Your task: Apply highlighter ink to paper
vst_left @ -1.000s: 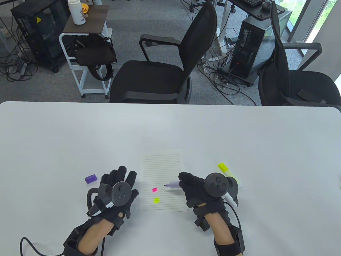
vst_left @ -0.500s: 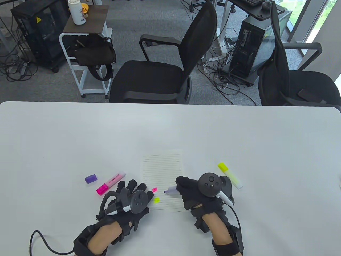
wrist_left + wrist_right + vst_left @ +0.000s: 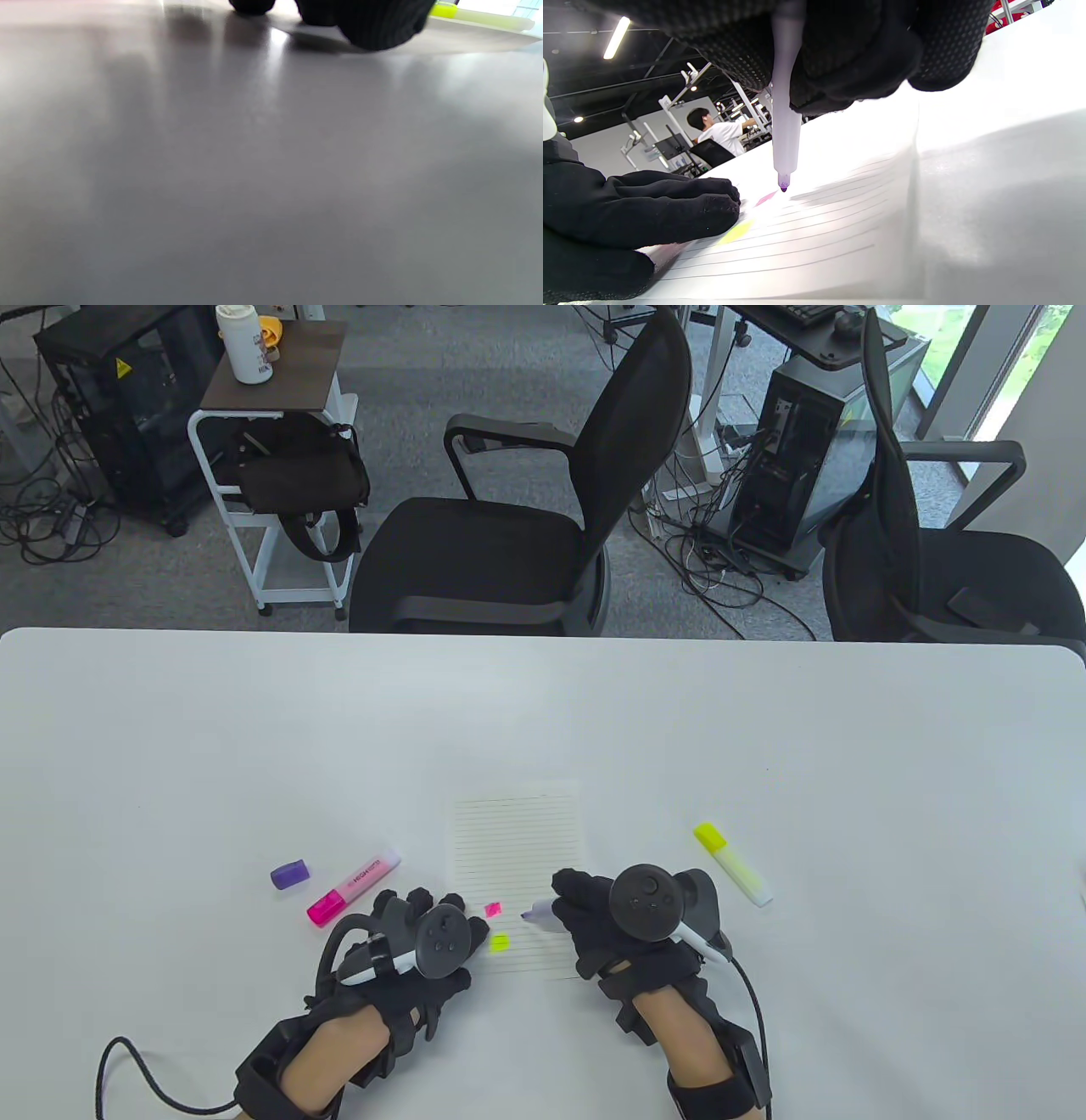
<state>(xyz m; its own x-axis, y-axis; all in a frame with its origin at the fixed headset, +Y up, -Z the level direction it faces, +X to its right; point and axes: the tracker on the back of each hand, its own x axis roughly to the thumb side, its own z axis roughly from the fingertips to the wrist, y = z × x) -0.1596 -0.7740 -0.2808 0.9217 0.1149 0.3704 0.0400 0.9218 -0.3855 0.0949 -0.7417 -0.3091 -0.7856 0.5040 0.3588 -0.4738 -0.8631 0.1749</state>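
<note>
A lined sheet of paper (image 3: 517,840) lies on the white table, with a pink mark (image 3: 492,909) and a yellow mark (image 3: 499,941) near its lower left. My right hand (image 3: 594,916) grips an uncapped purple highlighter (image 3: 540,911), also seen in the right wrist view (image 3: 785,127). Its tip points left and hovers just above the paper beside the pink mark (image 3: 766,198). My left hand (image 3: 424,933) rests flat on the paper's lower left edge and holds nothing; it also shows in the right wrist view (image 3: 640,212).
A purple cap (image 3: 288,873) and a capped pink highlighter (image 3: 353,886) lie left of the paper. A yellow highlighter (image 3: 732,864) lies to the right. Two black office chairs (image 3: 526,517) stand beyond the table's far edge.
My left hand moved right off the pink highlighter and onto the paper's lower left edge. My right hand moved left and down, bringing the purple tip close to the pink mark.
</note>
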